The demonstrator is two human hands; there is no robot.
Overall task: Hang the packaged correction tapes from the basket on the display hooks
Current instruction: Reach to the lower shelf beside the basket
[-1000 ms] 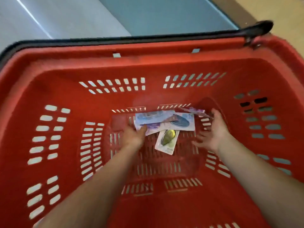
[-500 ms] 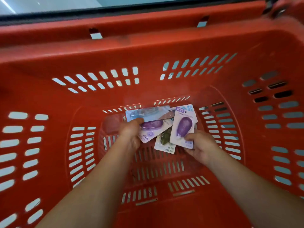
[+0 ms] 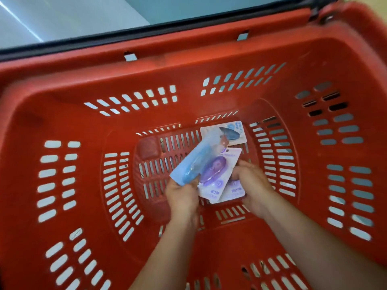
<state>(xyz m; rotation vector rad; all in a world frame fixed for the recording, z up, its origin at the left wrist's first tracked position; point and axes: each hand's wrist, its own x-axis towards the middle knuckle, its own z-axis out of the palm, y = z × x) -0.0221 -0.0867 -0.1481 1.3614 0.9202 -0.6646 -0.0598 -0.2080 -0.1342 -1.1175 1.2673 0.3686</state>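
Correction tapes (image 3: 215, 168) in flat card packs are gathered low in the red basket (image 3: 188, 65), over its slotted bottom. The left hand (image 3: 182, 195) pinches the near end of the blue pack (image 3: 194, 162), thumb on top, so the pack slants up and away to the right beyond the grip. Just beside it, the right hand (image 3: 252, 185) curls its fingers round the right edge of a purple pack (image 3: 216, 176), with a second purple pack (image 3: 233, 191) fanned out beneath. The blue pack overlaps the purple one's left edge. One grey pack (image 3: 230, 132) lies loose on the bottom, at the blue pack's far tip. Basket walls rise on every side, well apart from both hands, and the top is open. A black handle (image 3: 104, 41) lies along the far rim, with grey floor (image 3: 62, 15) beyond.
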